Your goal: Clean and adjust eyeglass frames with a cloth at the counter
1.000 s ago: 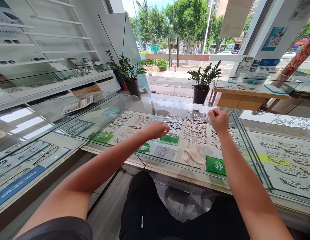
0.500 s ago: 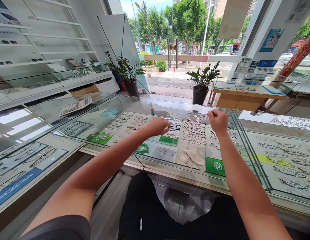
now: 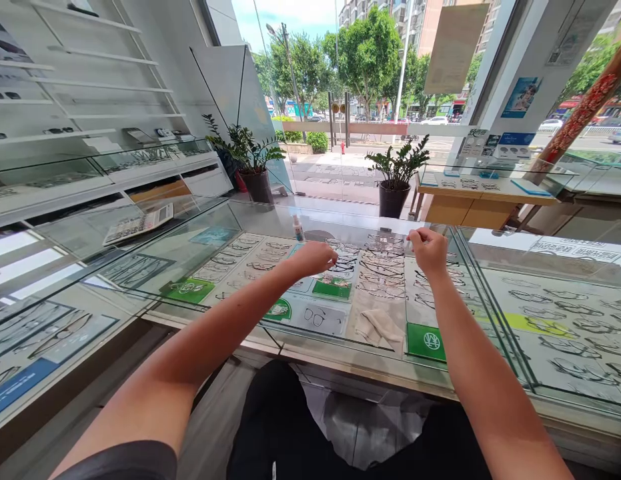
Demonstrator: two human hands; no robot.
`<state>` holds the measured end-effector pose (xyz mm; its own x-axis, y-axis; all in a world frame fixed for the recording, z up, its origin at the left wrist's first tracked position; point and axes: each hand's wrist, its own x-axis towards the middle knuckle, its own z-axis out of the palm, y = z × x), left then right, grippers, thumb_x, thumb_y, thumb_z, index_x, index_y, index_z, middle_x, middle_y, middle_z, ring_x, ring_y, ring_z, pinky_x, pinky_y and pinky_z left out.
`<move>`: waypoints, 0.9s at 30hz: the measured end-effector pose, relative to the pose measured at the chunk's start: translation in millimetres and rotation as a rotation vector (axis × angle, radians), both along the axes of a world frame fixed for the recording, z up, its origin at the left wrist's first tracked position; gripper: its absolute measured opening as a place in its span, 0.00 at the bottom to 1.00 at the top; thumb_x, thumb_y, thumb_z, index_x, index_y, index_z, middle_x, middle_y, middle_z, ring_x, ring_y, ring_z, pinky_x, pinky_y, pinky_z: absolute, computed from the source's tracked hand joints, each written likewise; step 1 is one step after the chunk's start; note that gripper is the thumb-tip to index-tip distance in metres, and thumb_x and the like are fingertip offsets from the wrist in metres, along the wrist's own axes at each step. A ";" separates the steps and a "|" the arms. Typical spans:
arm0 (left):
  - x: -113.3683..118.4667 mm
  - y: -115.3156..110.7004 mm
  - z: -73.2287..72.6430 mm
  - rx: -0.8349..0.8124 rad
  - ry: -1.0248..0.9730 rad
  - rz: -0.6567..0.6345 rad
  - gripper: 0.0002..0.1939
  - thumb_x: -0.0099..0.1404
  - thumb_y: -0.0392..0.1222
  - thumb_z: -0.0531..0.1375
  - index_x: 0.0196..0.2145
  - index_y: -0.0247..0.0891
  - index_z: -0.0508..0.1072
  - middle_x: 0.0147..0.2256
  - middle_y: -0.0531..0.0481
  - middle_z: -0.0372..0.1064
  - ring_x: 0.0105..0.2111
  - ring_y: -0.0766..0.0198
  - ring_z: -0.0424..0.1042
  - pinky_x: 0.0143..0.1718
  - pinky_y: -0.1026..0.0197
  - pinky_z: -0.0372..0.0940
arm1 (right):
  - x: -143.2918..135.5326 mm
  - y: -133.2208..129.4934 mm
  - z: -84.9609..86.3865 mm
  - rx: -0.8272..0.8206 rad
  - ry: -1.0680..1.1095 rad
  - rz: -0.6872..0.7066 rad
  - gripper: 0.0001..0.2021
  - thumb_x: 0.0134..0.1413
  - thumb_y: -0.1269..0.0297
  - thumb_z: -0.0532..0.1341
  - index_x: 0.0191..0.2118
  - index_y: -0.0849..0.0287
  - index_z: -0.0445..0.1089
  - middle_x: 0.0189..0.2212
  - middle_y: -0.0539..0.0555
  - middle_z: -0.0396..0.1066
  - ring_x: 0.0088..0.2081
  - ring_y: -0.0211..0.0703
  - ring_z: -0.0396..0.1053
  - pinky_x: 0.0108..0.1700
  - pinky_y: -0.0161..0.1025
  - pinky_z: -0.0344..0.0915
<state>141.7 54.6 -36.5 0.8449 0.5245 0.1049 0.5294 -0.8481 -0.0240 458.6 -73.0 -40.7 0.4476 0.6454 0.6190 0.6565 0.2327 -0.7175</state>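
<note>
Above the glass counter [image 3: 360,223], my left hand [image 3: 317,258] has its fingers curled together near the middle; anything between them is too small to make out. My right hand [image 3: 429,250] is closed in a pinch farther right, with its fingertips pointing left, and I cannot make out what it holds, if anything. The hands are apart. Rows of eyeglasses [image 3: 383,270] lie under the glass between and around them. A small spray bottle [image 3: 297,229] stands upright beyond my left hand. A beige cloth [image 3: 379,327] lies nearer to me, left of a green card [image 3: 425,341].
A calculator [image 3: 140,223] lies at the left. Two potted plants [image 3: 257,185] stand beyond the counter, before the window. More eyeglasses [image 3: 570,307] fill the right-hand case. A wooden display table [image 3: 470,207] stands behind it at the right.
The camera view has tilted slightly upward and shifted a little to the right. Both hands stay closed in nearly the same places over the counter, with only slight shifts in their posture.
</note>
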 end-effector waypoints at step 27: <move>100.4 -43.5 1.1 -1.027 -1.204 -0.163 0.21 0.61 0.57 0.75 0.34 0.36 0.78 0.38 0.48 0.77 0.39 0.63 0.73 0.44 0.59 0.67 | -17.8 0.5 12.3 -0.147 1.073 0.663 0.14 0.51 0.48 0.66 0.30 0.55 0.73 0.22 0.49 0.67 0.21 0.37 0.57 0.23 0.36 0.56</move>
<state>242.1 11.1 -35.4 0.5851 0.7067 0.3978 -0.2784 -0.2858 0.9170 440.8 -72.5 -28.3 0.2435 0.9686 0.0509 -0.4802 0.1660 -0.8613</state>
